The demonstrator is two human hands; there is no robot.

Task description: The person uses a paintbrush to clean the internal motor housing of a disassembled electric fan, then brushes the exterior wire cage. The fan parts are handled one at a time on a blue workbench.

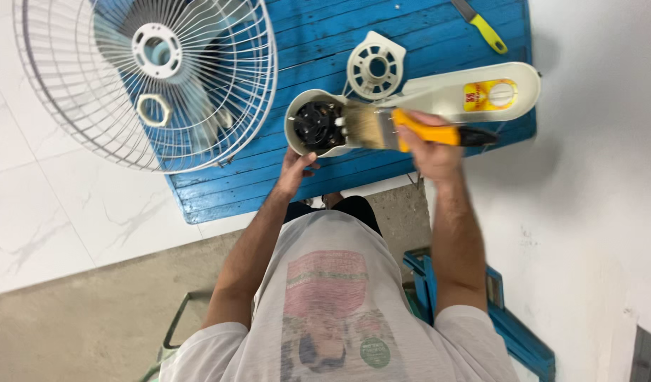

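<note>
A cream fan body [446,95] lies on a blue wooden table [325,42], its round motor housing [313,124] open and showing a dark motor. My left hand [295,168] grips the near rim of that housing. My right hand [430,145] holds a paintbrush [400,129] with a yellow and black handle. Its pale bristles rest against the motor's right side.
A white wire fan guard [145,78] with blades behind it overhangs the table's left end. A round white motor cover [376,67] lies behind the housing. A yellow-handled screwdriver [481,25] sits at the far right. A blue frame [502,318] stands by my right side.
</note>
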